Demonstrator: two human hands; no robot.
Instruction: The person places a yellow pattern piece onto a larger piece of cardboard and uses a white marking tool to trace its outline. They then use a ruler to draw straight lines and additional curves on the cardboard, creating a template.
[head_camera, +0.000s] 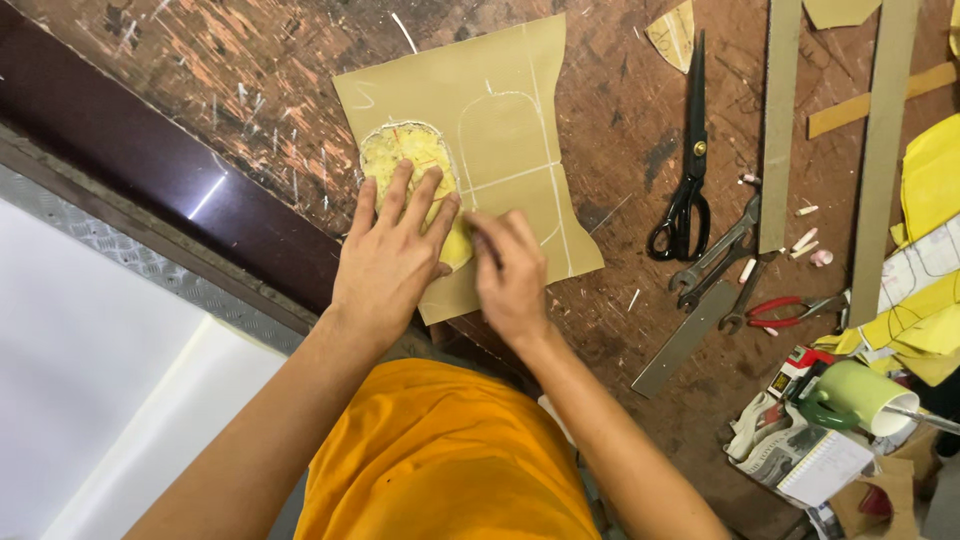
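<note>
A tan sheet with white chalk outlines lies on the worn brown workbench. A yellow oval pattern piece rests on the sheet's left half. My left hand lies flat on it, fingers spread, pressing it down. My right hand is beside the piece's lower right edge, fingers pinched together on something small; what it holds is hidden by the fingers. A white chalk line runs around the top of the yellow piece.
Black scissors lie to the right of the sheet, then wrenches, red-handled pliers, a metal ruler and chalk bits. Long card strips, yellow pieces and a green mug sit at the right.
</note>
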